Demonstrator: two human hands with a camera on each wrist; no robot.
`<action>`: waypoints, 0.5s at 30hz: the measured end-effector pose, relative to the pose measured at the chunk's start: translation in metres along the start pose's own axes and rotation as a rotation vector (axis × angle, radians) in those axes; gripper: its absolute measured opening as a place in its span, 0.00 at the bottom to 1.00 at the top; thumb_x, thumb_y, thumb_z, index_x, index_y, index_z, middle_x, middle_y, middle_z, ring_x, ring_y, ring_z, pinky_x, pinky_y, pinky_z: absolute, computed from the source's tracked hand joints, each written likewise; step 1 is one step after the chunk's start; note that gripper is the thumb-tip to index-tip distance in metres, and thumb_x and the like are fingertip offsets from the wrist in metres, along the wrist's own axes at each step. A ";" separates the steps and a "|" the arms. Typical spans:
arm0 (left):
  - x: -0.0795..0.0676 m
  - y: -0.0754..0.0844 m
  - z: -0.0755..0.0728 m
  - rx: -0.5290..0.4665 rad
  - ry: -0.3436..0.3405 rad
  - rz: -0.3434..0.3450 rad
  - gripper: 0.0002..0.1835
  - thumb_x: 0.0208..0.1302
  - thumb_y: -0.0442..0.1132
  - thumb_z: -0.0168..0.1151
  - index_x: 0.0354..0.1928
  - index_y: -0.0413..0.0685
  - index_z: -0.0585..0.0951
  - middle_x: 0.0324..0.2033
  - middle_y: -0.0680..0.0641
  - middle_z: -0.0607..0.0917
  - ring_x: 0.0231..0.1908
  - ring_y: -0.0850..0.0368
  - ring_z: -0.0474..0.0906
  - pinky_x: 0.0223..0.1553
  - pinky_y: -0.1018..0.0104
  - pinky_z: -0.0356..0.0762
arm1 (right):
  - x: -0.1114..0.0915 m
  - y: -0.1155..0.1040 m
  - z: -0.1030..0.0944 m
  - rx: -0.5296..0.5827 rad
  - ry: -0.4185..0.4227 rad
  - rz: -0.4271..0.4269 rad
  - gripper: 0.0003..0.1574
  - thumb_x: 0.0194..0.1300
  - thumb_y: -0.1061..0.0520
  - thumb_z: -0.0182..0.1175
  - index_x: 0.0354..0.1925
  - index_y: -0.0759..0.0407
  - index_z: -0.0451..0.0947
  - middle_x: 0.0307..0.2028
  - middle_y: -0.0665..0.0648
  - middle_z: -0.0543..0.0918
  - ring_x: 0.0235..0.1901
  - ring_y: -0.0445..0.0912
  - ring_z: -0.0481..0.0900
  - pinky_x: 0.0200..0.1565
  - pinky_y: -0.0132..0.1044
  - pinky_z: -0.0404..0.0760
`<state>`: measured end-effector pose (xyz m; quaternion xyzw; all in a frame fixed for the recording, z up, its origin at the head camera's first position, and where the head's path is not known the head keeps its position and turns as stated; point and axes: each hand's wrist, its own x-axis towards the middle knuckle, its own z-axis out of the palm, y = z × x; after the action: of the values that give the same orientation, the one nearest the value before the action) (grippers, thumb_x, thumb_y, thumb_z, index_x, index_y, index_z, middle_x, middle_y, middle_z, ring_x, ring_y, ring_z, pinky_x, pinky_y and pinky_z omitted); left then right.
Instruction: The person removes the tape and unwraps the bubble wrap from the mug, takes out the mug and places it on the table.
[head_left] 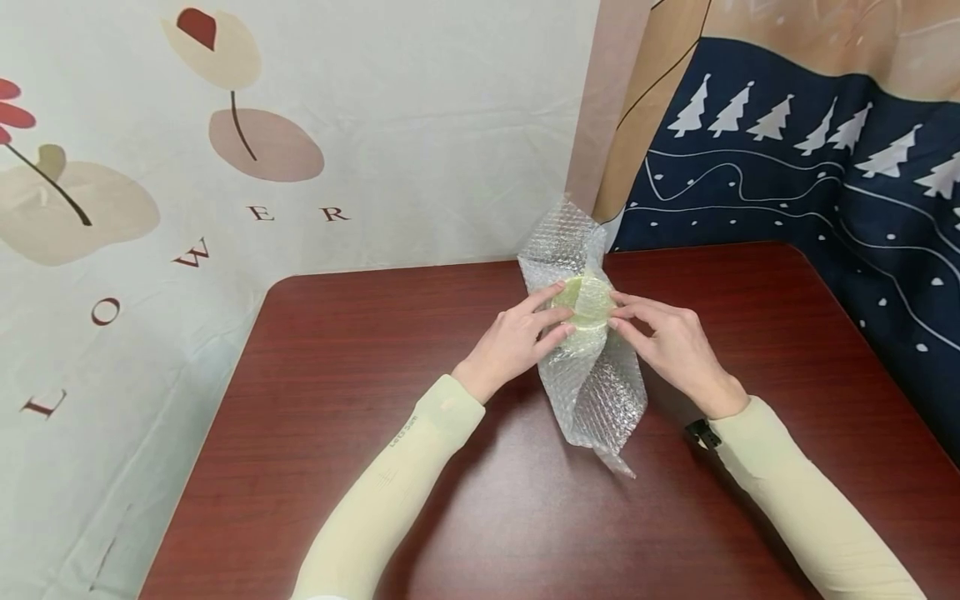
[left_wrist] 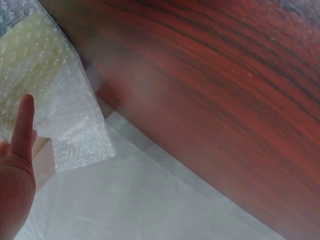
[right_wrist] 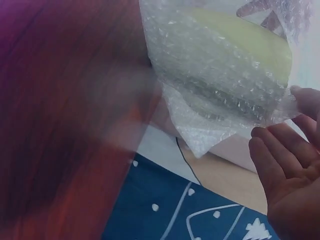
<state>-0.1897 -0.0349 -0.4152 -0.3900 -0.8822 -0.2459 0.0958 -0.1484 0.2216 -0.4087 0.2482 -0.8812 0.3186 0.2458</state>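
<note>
A pale green round vessel (head_left: 592, 302), its circular rim facing up, stands wrapped in clear bubble wrap (head_left: 606, 396). Two pointed ends of the wrap stick out, one toward the back edge and one toward the person. My left hand (head_left: 504, 348) lies at the vessel's left side, its fairly straight fingers touching the wrap by the rim. On the opposite side my right hand (head_left: 681, 346) pinches the wrap's edge between thumb and fingertips. Through the wrap, the vessel's curved pale wall (right_wrist: 250, 42) shows in the right wrist view. The wrap hides most of its body.
Everything stands on a dark red wooden table (head_left: 337, 400) with rounded corners, near its back edge. Behind it hangs a white cloth (head_left: 435, 150) with flower prints. A navy cloth (head_left: 795, 187) with white trees hangs at the right.
</note>
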 end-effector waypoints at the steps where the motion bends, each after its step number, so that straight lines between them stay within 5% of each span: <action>1: 0.000 0.000 0.000 -0.002 0.002 -0.001 0.20 0.78 0.48 0.60 0.62 0.46 0.85 0.74 0.44 0.70 0.65 0.49 0.77 0.62 0.60 0.77 | 0.000 0.000 0.000 0.009 0.010 0.014 0.13 0.60 0.64 0.76 0.45 0.61 0.89 0.55 0.58 0.87 0.51 0.54 0.88 0.51 0.17 0.75; 15: 0.000 0.000 0.002 -0.020 0.016 -0.009 0.20 0.78 0.49 0.60 0.61 0.46 0.85 0.74 0.44 0.71 0.66 0.50 0.77 0.63 0.60 0.76 | -0.006 0.008 -0.002 0.038 0.118 0.127 0.15 0.59 0.66 0.76 0.46 0.63 0.88 0.49 0.58 0.90 0.46 0.55 0.89 0.48 0.12 0.71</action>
<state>-0.1897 -0.0341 -0.4166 -0.3850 -0.8806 -0.2584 0.0976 -0.1478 0.2306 -0.4144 0.1772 -0.8730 0.3643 0.2717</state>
